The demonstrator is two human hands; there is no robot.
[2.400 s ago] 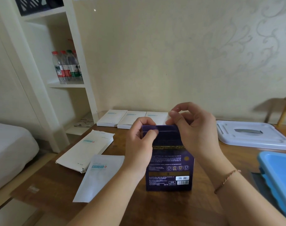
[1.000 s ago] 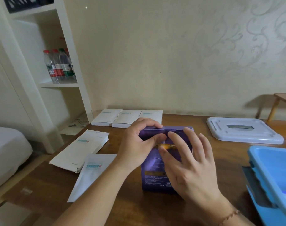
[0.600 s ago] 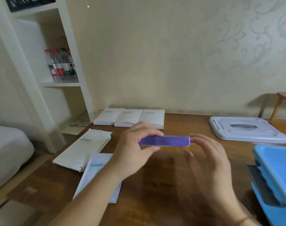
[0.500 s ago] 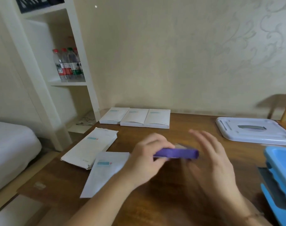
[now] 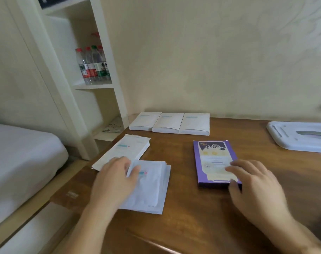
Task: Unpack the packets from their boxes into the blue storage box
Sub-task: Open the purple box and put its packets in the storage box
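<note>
A purple box (image 5: 215, 163) lies flat on the wooden table (image 5: 201, 226), printed face up. My right hand (image 5: 255, 184) hovers at its near right corner, fingers spread and touching its edge. My left hand (image 5: 115, 180) rests flat on a small stack of white packets (image 5: 150, 187) at the table's left side, fingers apart. Just behind that stack lies an opened white box (image 5: 122, 153). The blue storage box is out of view.
Three flat white boxes (image 5: 169, 122) lie in a row at the table's back edge. A white lid (image 5: 300, 136) sits at the far right. A white shelf with water bottles (image 5: 92, 65) stands left of the table, beside a bed (image 5: 18, 158).
The purple box, held between both hands before, now lies flat on the table. My left hand has moved left onto the white packets. The view has turned left, away from the blue box.
</note>
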